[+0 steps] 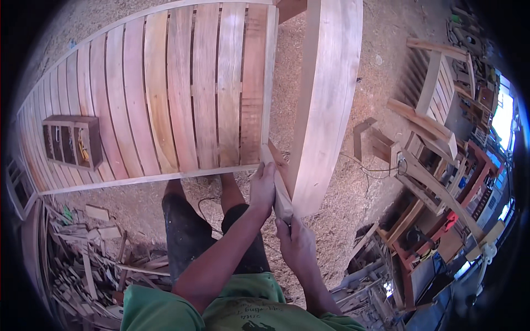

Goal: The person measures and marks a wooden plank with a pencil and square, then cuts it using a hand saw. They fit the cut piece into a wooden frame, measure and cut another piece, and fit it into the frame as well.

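Observation:
A short wooden piece [283, 201] slants down from the near corner of a slatted wooden bed frame [207, 83], beside a broad, pale upright board [328, 99]. My left hand [263, 189] is closed around the piece's left side, close to the frame's corner. Lower and to the right, my right hand [297, 241] is closed at the piece's near end, its thumb up against the wood. Whatever sits inside the right fingers is mostly hidden.
On the slats at left rests a dark wooden tool box [72, 142] with compartments. Wood offcuts [88, 265] pile up at lower left. Sawdust covers the floor [331, 243]. At right stand more wooden furniture frames [436, 105], and a thin cable [367, 165] runs there.

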Available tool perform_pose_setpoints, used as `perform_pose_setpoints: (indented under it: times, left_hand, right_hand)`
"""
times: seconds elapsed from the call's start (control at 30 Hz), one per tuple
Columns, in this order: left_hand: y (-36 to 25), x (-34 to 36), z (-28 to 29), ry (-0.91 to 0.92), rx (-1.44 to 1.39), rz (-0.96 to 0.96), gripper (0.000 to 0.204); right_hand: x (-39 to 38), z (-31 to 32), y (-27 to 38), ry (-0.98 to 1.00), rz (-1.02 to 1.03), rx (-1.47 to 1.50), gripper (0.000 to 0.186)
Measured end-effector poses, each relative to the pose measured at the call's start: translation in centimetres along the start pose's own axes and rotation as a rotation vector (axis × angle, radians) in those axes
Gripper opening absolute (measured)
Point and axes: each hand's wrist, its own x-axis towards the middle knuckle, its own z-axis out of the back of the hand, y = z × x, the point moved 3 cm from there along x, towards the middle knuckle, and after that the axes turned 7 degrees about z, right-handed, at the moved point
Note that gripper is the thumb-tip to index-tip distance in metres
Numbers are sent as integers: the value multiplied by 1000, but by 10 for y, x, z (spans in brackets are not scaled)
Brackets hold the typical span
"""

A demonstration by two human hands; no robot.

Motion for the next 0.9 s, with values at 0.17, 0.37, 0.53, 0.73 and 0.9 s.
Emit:
perform_pose_setpoints:
  times: [0.17,0.37,0.53,0.73,0.9]
  left_hand:
    - [-12,6,-2,-25,-12,88,48]
    - [-11,20,-8,67,-133,171,56]
    - [-40,1,-25,-21,-170,137,35]
    - [-53,-3,-29,-66,-136,171,36]
    - [-40,12,-29,-83,-143,108,40]
  right_hand:
    - [16,10,3,9,43,-65,36]
    - [25,20,3,29,54,-53,40]
    - [34,24,4,-6,85,-54,37]
    - [41,28,7,-64,115,-64,36]
    - [45,39,11,-92,100,-100,34]
